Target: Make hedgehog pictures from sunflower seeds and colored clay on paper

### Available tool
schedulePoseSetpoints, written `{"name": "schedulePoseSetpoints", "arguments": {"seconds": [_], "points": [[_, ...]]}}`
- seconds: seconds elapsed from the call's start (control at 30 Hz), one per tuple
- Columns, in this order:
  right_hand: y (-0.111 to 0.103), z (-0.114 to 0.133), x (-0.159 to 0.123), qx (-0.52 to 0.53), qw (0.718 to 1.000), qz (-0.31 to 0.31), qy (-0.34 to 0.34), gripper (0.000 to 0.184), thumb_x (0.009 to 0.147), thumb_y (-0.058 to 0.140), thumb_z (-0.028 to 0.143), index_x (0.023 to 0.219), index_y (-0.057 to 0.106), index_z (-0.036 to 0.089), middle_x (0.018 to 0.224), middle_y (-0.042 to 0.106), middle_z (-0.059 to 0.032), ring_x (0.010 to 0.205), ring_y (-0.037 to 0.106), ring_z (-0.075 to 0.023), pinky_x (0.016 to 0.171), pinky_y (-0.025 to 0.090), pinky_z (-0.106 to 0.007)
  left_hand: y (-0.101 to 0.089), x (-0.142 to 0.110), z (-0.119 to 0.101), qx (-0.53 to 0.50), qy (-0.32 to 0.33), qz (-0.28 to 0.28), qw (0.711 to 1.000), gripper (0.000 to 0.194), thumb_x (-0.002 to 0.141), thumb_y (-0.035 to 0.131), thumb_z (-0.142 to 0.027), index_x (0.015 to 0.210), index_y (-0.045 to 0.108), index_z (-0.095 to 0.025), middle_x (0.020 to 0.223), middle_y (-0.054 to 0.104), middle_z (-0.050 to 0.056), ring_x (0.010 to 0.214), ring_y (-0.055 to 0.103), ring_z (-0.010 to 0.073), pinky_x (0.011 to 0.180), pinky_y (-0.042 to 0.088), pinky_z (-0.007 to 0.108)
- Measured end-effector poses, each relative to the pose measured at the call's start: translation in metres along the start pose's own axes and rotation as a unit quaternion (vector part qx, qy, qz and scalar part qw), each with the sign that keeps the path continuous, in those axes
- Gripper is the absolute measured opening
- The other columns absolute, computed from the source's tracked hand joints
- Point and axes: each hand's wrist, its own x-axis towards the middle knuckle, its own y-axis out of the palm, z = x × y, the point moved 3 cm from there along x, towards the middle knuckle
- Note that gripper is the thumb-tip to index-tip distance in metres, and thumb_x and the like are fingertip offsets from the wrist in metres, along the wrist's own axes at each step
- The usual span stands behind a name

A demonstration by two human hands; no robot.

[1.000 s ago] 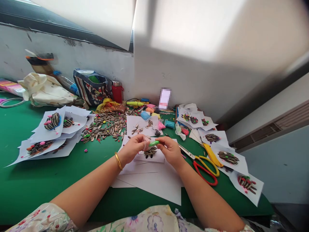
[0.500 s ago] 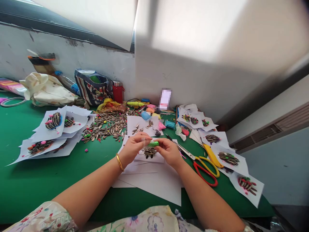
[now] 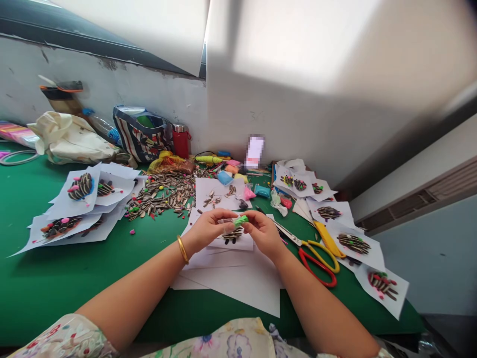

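Between my hands is a small packet of bright green modelling clay [image 3: 241, 220] in a clear plastic wrapper. My left hand [image 3: 208, 227] is closed on the wrapper side. From the other side, the fingers of my right hand [image 3: 264, 231] pinch the green end. Just below the packet lies a white card [image 3: 244, 244] bearing a figure made of striped sunflower seeds [image 3: 231, 236], partly hidden by my fingers. Under it are loose white sheets [image 3: 246, 286].
Scissors [image 3: 316, 253] with red and yellow handles lie to the right beside a yellow cutter [image 3: 328, 238]. A sunflower seed heap [image 3: 167, 194] and clay packets [image 3: 263, 190] are behind. Seed-picture cards stand left [image 3: 80, 214] and right [image 3: 359, 243]. A red bottle [image 3: 181, 141] stands at the back.
My left fingers have shifted slightly right, closer to my right hand, and the green clay packet is now tilted more upward. Both hands still hold it.
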Motion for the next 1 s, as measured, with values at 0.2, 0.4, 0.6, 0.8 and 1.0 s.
{"name": "schedulePoseSetpoints", "arguments": {"seconds": [0.2,0.4,0.6,0.8,1.0], "points": [[-0.002,0.009,0.000,0.000,1.000,0.005,-0.031,0.028,0.089,0.061,0.045,0.107,0.064,0.023,0.099,0.065,-0.0052,0.088,0.062,-0.0180,0.079,0.053,-0.033,0.000,0.000,-0.003,0.014,0.038,0.009,0.999,0.022,0.074,0.076,-0.033,0.093,0.076,-0.021,0.100,0.066,0.006,0.091,0.063,0.0190,0.080,0.053,0.031],[-0.004,0.020,0.003,-0.072,0.993,-0.026,-0.091,0.015,0.089,0.064,0.037,0.095,0.069,0.025,0.095,0.065,-0.0051,0.090,0.060,-0.0191,0.075,0.051,-0.032,0.002,0.000,-0.002,0.005,0.039,0.011,0.999,0.024,0.078,0.073,-0.035,0.095,0.076,-0.019,0.103,0.071,0.008,0.097,0.065,0.0230,0.086,0.054,0.036],[-0.008,0.025,0.002,-0.078,0.993,-0.035,-0.080,0.011,0.087,0.066,0.034,0.085,0.068,0.023,0.088,0.064,-0.0042,0.083,0.060,-0.0186,0.072,0.050,-0.032,0.002,-0.001,-0.006,0.048,0.035,-0.023,0.998,0.022,0.073,0.075,-0.032,0.092,0.076,-0.021,0.093,0.074,0.006,0.083,0.067,0.0199,0.075,0.056,0.031],[-0.010,0.030,0.000,-0.151,0.983,-0.011,-0.103,0.014,0.091,0.058,0.029,0.081,0.064,0.022,0.084,0.063,-0.0038,0.082,0.058,-0.0188,0.075,0.048,-0.034,0.000,-0.001,-0.003,0.094,0.019,-0.020,0.995,0.019,0.075,0.071,-0.028,0.091,0.077,-0.020,0.087,0.073,0.005,0.075,0.066,0.0177,0.068,0.054,0.028],[-0.010,0.033,-0.003,-0.207,0.966,-0.055,-0.146,0.016,0.094,0.051,0.025,0.080,0.058,0.022,0.082,0.059,-0.0042,0.082,0.055,-0.0196,0.075,0.045,-0.035,0.001,-0.001,-0.004,0.048,-0.025,-0.006,0.999,0.021,0.073,0.075,-0.032,0.087,0.076,-0.017,0.073,0.069,0.004,0.064,0.061,0.0146,0.061,0.052,0.026]]}}
